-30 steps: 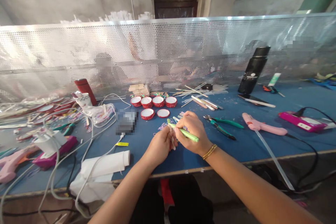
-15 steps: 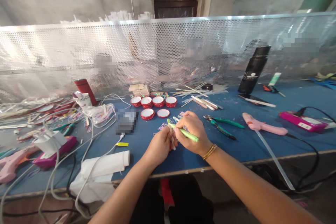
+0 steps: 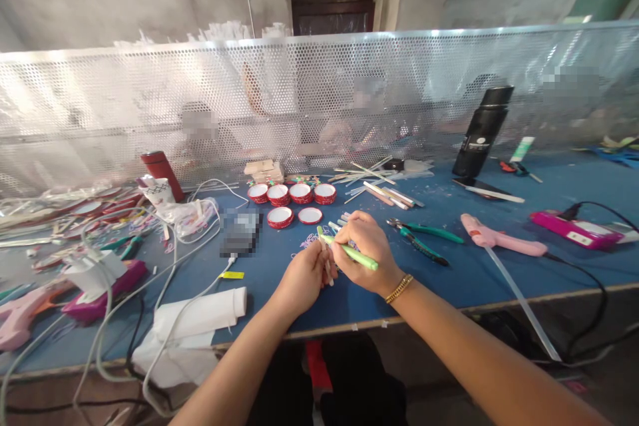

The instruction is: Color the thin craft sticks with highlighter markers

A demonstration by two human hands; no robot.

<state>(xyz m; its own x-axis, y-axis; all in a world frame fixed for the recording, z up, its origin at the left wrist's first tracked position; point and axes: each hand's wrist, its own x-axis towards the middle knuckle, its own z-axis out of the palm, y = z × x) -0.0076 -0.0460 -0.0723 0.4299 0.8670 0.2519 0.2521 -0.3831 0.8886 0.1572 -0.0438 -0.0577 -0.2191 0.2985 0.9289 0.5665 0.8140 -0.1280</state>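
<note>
My right hand [image 3: 367, 249] is closed around a light green pen-like stick [image 3: 357, 255], tip pointing left. My left hand [image 3: 304, 276] is pinched on a thin white stick [image 3: 327, 267] held against the green one. Both hands hover over the blue table [image 3: 279, 266] near its front edge. Just behind the hands lie more pastel sticks [image 3: 339, 221] and a small tangle of coloured loops [image 3: 310, 239]. Several red round lids with white insides [image 3: 292, 194] sit further back.
Green-handled pliers [image 3: 424, 239] and a pink glue gun [image 3: 499, 239] lie to the right, a black bottle [image 3: 482, 133] beyond. Left: white cables [image 3: 164, 279], a white tube [image 3: 200, 313], a magenta box [image 3: 102, 293], a red flask [image 3: 162, 172]. A perforated metal screen [image 3: 150, 106] closes the back; people sit behind it.
</note>
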